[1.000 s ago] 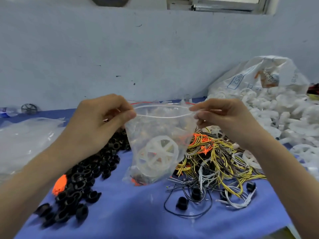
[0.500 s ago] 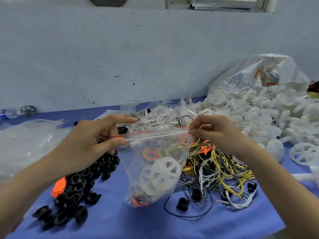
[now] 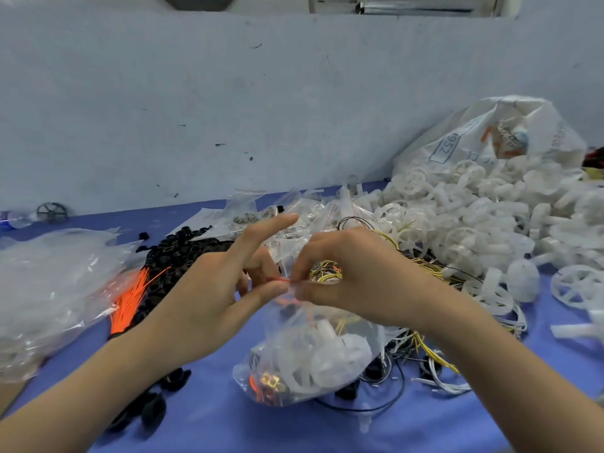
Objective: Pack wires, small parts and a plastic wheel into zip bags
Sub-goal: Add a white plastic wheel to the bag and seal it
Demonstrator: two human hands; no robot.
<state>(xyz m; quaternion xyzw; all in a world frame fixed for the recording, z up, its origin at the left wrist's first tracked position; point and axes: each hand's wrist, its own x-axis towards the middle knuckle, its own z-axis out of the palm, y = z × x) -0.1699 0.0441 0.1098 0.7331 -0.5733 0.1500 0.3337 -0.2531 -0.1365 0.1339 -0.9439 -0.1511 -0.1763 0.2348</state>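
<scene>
Blue-covered bench, packing station: one filled zip bag at the sealing stage.

Nearest, the zip bag (image 3: 307,358) rests on the blue table cover (image 3: 202,423), its belly holding a white plastic wheel, wires and small parts; its long axis rises away from the viewer to the red-lined mouth. Above it, both hands meet at that mouth: left hand (image 3: 212,289) pinches the strip with its thumb, forefinger pointing straight out; right hand (image 3: 353,276) pinches it just beside, fingers curled down. Neither is clearly nearer. Sealing likely runs sideways along the strip. Farther: black caps (image 3: 183,253) left, loose wires (image 3: 421,348) right, white wheel heap (image 3: 474,217) far right.
</scene>
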